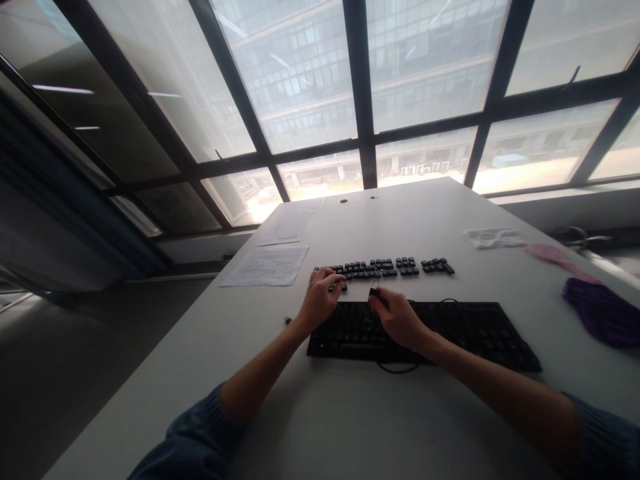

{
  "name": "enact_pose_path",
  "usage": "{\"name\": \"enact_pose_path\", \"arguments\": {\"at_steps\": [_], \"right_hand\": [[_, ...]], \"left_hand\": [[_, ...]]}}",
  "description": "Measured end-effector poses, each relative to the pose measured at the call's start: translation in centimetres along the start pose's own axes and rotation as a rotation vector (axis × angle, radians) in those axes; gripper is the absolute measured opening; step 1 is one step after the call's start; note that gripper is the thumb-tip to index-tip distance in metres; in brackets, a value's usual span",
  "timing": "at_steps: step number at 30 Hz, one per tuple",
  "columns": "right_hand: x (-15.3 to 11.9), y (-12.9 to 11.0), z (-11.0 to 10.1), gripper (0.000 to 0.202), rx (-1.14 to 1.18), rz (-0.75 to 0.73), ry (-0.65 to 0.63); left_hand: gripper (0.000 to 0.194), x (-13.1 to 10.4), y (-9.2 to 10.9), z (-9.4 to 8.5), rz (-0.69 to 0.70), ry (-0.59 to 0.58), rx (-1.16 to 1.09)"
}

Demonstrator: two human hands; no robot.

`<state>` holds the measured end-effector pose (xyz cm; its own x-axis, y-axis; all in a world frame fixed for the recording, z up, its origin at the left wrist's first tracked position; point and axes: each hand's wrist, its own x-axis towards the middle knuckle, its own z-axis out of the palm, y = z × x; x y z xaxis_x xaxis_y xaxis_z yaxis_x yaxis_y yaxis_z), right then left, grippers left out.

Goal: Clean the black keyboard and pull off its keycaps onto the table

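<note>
A black keyboard [480, 333] lies on the white table, with several loose black keycaps [435, 265] set out in rows behind it. My right hand [400, 319] is over the middle of the keyboard, closed on the dark handle of a keycap puller [375, 291]. The puller's thin wires point up and away from me. To the left, my left hand [320, 297] is beside the near keycaps, its thumb and fingers drawn together. Whatever they pinch is too small to make out. Both hands cover some of the keys.
Printed papers [267, 265] lie at the table's left edge. On the right are a white cloth [495, 237], a pink item [557, 259] and a purple cloth [600, 310]. A small object [287, 321] sits by my left wrist. Black cable [397, 369] loops out in front of the keyboard.
</note>
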<state>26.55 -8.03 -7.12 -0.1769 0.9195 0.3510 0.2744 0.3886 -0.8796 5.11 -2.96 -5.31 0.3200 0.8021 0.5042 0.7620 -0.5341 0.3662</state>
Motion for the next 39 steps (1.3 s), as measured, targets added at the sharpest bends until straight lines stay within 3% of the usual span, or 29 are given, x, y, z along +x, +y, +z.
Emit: {"name": "enact_pose_path", "arguments": {"at_steps": [4, 7, 12, 17, 20, 30, 39], "right_hand": [[-0.4, 0.1, -0.1, 0.023, -0.044, -0.055, -0.054], [-0.4, 0.3, 0.2, 0.022, -0.049, -0.072, -0.096], [-0.7, 0.0, 0.3, 0.018, -0.06, -0.163, -0.159], [-1.3, -0.2, 0.1, 0.016, -0.085, -0.257, -0.213], [-1.5, 0.1, 0.1, 0.017, -0.12, -0.3, -0.226], [-1.9, 0.2, 0.0, 0.025, -0.116, -0.323, -0.18], [-1.4, 0.4, 0.3, 0.02, -0.14, -0.184, -0.042]], "left_hand": [[0.026, -3.0, 3.1, 0.4, 0.049, -0.127, -0.186], [0.027, -4.4, 3.8, 1.2, 0.057, -0.195, -0.194], [0.025, -4.5, 3.9, 1.2, 0.071, -0.203, -0.153], [0.009, -3.9, 4.5, 0.4, 0.171, -0.309, -0.168], [0.01, -3.7, 4.4, 0.8, 0.195, -0.332, -0.2], [0.012, -4.4, 4.0, 1.8, 0.236, -0.303, -0.208], [0.014, -4.9, 3.8, 1.7, 0.197, -0.118, -0.211]]}}
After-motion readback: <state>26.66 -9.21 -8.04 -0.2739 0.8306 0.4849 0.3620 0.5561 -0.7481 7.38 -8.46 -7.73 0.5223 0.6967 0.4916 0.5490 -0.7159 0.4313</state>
